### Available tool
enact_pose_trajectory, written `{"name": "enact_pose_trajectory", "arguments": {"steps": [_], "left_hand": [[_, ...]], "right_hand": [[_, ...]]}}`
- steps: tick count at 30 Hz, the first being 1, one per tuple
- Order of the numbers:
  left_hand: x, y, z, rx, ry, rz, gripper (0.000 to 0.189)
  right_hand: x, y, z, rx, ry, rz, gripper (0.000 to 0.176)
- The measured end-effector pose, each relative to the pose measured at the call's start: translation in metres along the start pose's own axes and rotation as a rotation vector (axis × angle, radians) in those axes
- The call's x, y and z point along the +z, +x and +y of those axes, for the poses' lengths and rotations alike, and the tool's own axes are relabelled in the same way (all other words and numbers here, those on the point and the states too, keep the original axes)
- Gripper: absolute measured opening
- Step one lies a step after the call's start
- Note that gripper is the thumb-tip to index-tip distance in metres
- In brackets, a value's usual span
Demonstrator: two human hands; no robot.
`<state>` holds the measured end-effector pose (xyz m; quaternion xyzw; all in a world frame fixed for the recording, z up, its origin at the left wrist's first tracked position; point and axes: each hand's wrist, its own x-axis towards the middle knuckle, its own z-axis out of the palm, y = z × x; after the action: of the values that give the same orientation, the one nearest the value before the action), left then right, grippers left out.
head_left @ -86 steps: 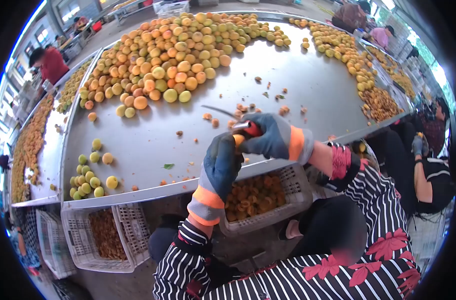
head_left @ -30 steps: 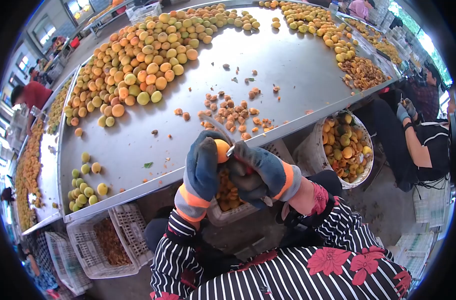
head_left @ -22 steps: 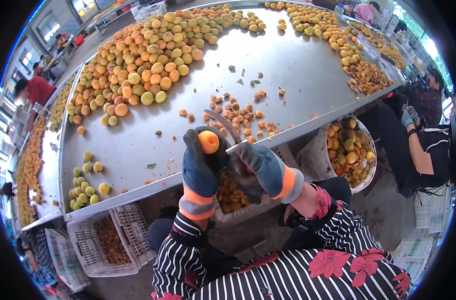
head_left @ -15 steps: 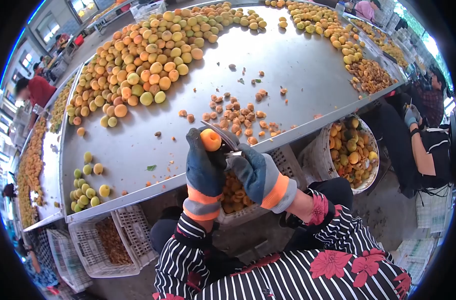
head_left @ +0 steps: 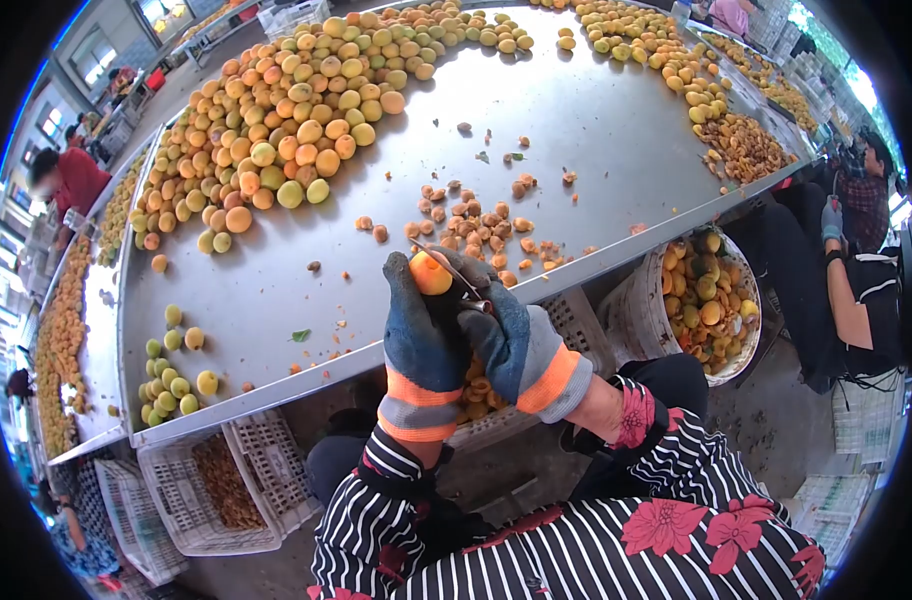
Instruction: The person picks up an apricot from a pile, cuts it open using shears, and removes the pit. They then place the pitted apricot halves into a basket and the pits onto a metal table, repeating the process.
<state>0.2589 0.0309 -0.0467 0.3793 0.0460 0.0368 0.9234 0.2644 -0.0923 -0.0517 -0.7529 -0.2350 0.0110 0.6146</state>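
My left hand [head_left: 417, 330], in a dark blue coated glove with a grey and orange cuff, is closed around an apricot [head_left: 430, 274]. The fruit's upper part shows above the fingers. A knife [head_left: 448, 266] is gripped in my right hand [head_left: 516, 345], gloved alike; its narrow blade lies against the apricot's right side and slants up to the left. Both hands meet just over the metal table's [head_left: 596, 170] near edge. Beyond them lie loose apricot pits [head_left: 473, 222]. Below, halved apricots [head_left: 479, 393] sit in a crate, partly hidden by my hands.
A large apricot heap [head_left: 286, 115] covers the table's far left. Greener apricots [head_left: 171, 380] lie near the left corner. To the right stands a white bucket [head_left: 631, 312] of cut fruit. White crates [head_left: 191, 530] are at lower left. A co-worker [head_left: 846, 270] sits at right.
Both hands have shifted slightly right with the apricot and knife. The blade now lies closer across the fruit. At right, the co-worker's gloved hand has risen.
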Motion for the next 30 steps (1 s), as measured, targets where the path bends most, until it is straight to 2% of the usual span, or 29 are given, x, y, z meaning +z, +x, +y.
{"name": "enact_pose_trajectory", "arguments": {"steps": [2, 6, 17, 24, 30], "left_hand": [[0.000, -0.001, 0.000, 0.017, 0.047, -0.001, 0.058], [0.008, -0.001, 0.001, -0.013, -0.068, 0.056, 0.057], [0.012, -0.003, -0.001, -0.092, -0.145, 0.102, 0.061], [0.009, -0.003, -0.006, -0.043, -0.121, 0.061, 0.062], [0.011, -0.006, -0.001, -0.030, -0.025, 0.090, 0.061]], "right_hand": [[-0.001, -0.002, 0.001, 0.015, -0.044, -0.017, 0.041], [-0.004, -0.003, -0.001, 0.046, -0.115, -0.052, 0.040], [0.005, -0.003, 0.006, -0.015, -0.102, -0.005, 0.048], [0.002, -0.005, 0.000, 0.079, -0.030, -0.086, 0.053], [0.001, -0.003, -0.001, 0.009, 0.008, -0.082, 0.050]]}}
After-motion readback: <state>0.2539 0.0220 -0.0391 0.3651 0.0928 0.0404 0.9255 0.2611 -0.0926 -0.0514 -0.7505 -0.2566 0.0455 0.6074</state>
